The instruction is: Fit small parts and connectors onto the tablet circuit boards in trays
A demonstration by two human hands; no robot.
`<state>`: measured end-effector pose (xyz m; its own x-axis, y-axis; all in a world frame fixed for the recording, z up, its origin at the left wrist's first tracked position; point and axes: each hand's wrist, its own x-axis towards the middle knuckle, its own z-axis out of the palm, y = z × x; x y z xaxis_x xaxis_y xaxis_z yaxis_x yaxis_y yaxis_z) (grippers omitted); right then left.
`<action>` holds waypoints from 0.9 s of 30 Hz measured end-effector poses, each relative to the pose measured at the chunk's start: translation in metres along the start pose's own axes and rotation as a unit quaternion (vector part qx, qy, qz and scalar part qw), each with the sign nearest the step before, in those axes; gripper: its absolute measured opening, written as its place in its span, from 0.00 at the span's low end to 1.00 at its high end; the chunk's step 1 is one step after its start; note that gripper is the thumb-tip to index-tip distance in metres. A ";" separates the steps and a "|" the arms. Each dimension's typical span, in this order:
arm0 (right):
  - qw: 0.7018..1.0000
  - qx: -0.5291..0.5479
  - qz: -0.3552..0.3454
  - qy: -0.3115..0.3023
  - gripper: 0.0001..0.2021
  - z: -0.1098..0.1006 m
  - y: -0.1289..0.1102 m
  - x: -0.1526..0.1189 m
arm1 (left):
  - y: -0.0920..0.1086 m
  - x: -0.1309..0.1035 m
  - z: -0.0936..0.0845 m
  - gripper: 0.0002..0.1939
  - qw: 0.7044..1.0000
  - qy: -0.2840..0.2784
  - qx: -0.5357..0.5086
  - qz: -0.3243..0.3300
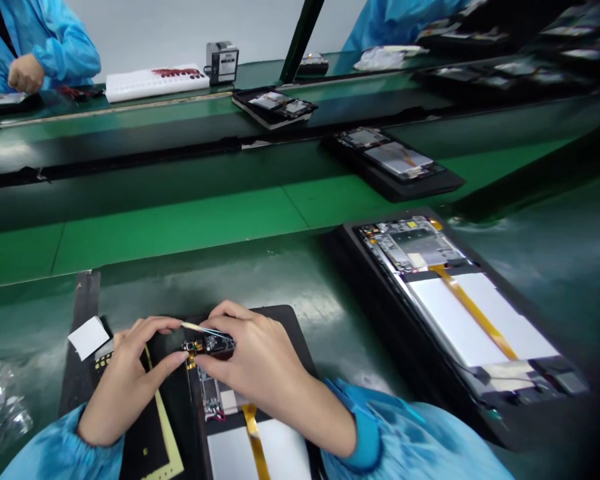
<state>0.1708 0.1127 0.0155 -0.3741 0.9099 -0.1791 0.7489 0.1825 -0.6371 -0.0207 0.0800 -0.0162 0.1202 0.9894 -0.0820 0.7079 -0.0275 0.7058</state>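
In the lower middle, an opened tablet [225, 401] lies in a dark tray, its circuit board, white battery and orange ribbon cable exposed. My right hand [260, 353] bends over its top end, fingers closed around a thin pale strip [196, 327] with bluish lines; its exact kind I cannot make out. At that strip's left end is the index fingertip of my left hand [130, 373]. My left thumb, apart from the index finger, points at the board's upper corner. Beneath my left hand lies a black sheet with a yellow border [167, 437].
On the right, another opened tablet [473, 320] rests on a dark tray. More trayed tablets [400, 160] stand farther back. A small white square [89, 338] and clear plastic [3, 407] lie left. Across the bench, a person's hand [27, 73] is near a white tray [155, 83].
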 end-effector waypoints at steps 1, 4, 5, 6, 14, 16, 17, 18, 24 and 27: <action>1.000 0.000 0.003 0.000 0.07 0.000 -0.001 0.000 | 0.001 0.001 0.000 0.13 1.000 -0.002 -0.006 -0.006; 1.000 0.001 0.016 -0.001 0.06 -0.002 -0.004 -0.001 | 0.004 0.003 -0.002 0.12 0.999 -0.007 -0.024 -0.021; 1.000 0.001 0.022 -0.003 0.06 -0.003 -0.005 0.000 | 0.005 0.004 -0.003 0.13 0.999 -0.007 -0.029 -0.024; 1.000 0.000 0.029 -0.006 0.06 -0.004 -0.006 0.000 | 0.006 0.004 -0.003 0.13 0.999 -0.008 -0.034 -0.025; 0.998 -0.018 0.051 -0.035 0.08 -0.006 -0.010 0.009 | 0.011 0.007 -0.004 0.12 0.998 -0.005 -0.054 -0.036; 0.998 -0.023 0.051 -0.032 0.08 -0.006 -0.011 0.010 | 0.011 0.007 -0.004 0.13 0.998 -0.007 -0.057 -0.039; 0.998 -0.024 0.051 -0.030 0.09 -0.006 -0.011 0.010 | 0.011 0.007 -0.004 0.13 0.997 -0.007 -0.059 -0.039; 0.998 -0.026 0.052 -0.030 0.09 -0.006 -0.011 0.010 | 0.010 0.007 -0.004 0.13 0.997 -0.005 -0.060 -0.038; 0.997 -0.033 0.053 -0.038 0.09 -0.007 -0.012 0.013 | 0.010 0.006 -0.003 0.15 0.998 -0.007 -0.045 -0.034; 0.997 -0.041 0.051 -0.041 0.09 -0.007 -0.013 0.014 | 0.010 0.006 -0.003 0.15 0.998 -0.006 -0.045 -0.033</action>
<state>0.1599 0.1261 0.0262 -0.3357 0.8920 -0.3026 0.8258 0.1241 -0.5501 -0.0148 0.0864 -0.0075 0.0843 0.9867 -0.1389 0.6500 0.0512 0.7582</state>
